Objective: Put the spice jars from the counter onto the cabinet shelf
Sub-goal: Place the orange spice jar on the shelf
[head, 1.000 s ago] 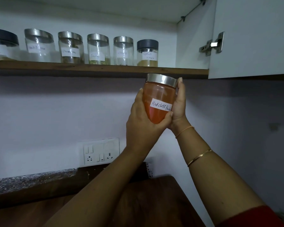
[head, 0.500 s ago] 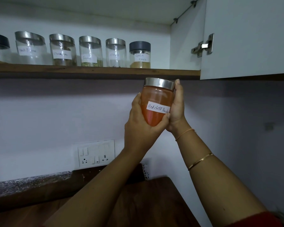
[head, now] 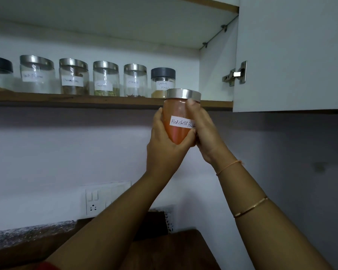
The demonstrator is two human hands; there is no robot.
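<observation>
Both my hands hold up a glass jar of orange-red powder (head: pixel 177 115) with a steel lid and a white label reading "Red chilli Powder". My left hand (head: pixel 164 145) cups its bottom and left side. My right hand (head: pixel 205 131) wraps its right side. The jar's lid reaches the front edge of the wooden cabinet shelf (head: pixel 86 100), right of a grey-lidded jar (head: pixel 162 82). Several labelled jars stand in a row on the shelf, among them a cloves jar (head: pixel 134 80) and a fennel jar (head: pixel 105 78).
The white cabinet door (head: pixel 293 53) stands open at the right, with a metal hinge (head: pixel 235 74). A wall socket plate (head: pixel 101 199) sits below left. A dark wooden counter (head: pixel 174 250) and a speckled stone ledge (head: pixel 27 232) lie at the bottom.
The jar has risen toward the shelf edge, its lid now level with the shelf front. My view has tilted upward, showing more of the cabinet's inside.
</observation>
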